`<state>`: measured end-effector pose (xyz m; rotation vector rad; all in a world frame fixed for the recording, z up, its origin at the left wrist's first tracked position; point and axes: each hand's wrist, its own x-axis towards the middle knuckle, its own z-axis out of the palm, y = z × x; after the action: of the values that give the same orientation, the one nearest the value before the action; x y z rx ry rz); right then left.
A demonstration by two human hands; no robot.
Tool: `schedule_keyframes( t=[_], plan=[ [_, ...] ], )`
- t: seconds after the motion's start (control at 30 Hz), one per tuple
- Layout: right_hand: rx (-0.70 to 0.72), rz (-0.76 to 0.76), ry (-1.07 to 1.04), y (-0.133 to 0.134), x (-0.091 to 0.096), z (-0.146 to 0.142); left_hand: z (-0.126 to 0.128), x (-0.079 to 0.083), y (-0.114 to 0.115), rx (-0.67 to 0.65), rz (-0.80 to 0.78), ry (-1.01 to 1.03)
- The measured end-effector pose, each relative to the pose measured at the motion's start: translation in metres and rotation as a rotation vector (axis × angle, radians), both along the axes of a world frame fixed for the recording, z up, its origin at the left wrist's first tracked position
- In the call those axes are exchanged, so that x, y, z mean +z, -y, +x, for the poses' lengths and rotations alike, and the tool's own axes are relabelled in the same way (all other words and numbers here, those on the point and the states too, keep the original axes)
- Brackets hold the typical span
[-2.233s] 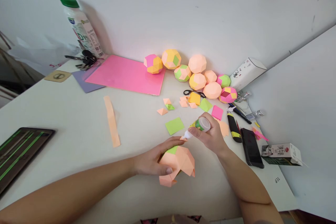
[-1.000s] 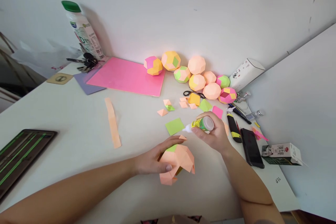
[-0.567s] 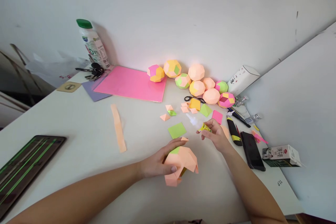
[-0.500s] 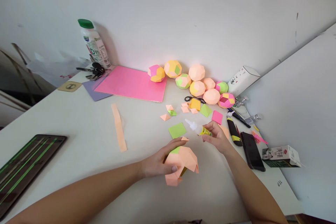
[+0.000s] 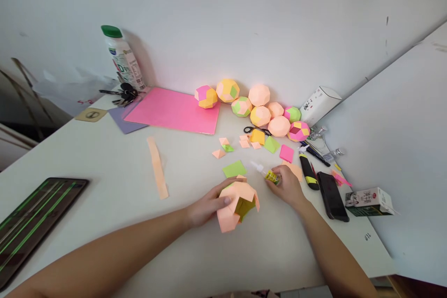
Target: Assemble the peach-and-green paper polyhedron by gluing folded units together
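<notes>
My left hand is closed on a peach folded-paper ball with an opening in its side, facing right and showing a dark yellow-green inside. The thumb presses its front, and the other fingers are partly hidden behind it. In my right hand is a small glue bottle with a yellow label, its white nozzle pointing up and left, apart from the ball. A green paper square lies just beyond the ball. Farther back are several small folded peach pieces and an orange paper stack.
Several finished paper balls line the wall behind black scissors. A pink sheet, a peach strip and a tablet lie to the left. On the right are a highlighter, a phone and a milk carton.
My left hand has tilted and raised the paper ball, so its opening now shows more. My right hand still holds the glue bottle, which has shifted slightly right and down.
</notes>
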<state>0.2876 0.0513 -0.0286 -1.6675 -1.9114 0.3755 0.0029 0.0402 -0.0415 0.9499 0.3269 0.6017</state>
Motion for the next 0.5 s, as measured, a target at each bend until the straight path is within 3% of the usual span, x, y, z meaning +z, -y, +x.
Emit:
schedule_keyframes(
  t=[0.07, 0.23, 0.3, 0.5],
  plan=[
    [0.014, 0.029, 0.018, 0.0, -0.002, -0.005, 0.002, 0.001, -0.001, -0.002, -0.107, 0.076],
    [0.058, 0.249, -0.067, 0.01, 0.004, -0.025, 0.005, 0.0, -0.005, -0.003, -0.162, 0.132],
    [0.089, 0.256, -0.116, 0.015, 0.004, -0.038, 0.006, 0.0, -0.006, -0.006, -0.203, 0.155],
    [0.103, -0.185, -0.573, 0.014, 0.001, -0.077, 0.005, -0.002, -0.005, 0.0, -0.313, 0.182]
  ],
)
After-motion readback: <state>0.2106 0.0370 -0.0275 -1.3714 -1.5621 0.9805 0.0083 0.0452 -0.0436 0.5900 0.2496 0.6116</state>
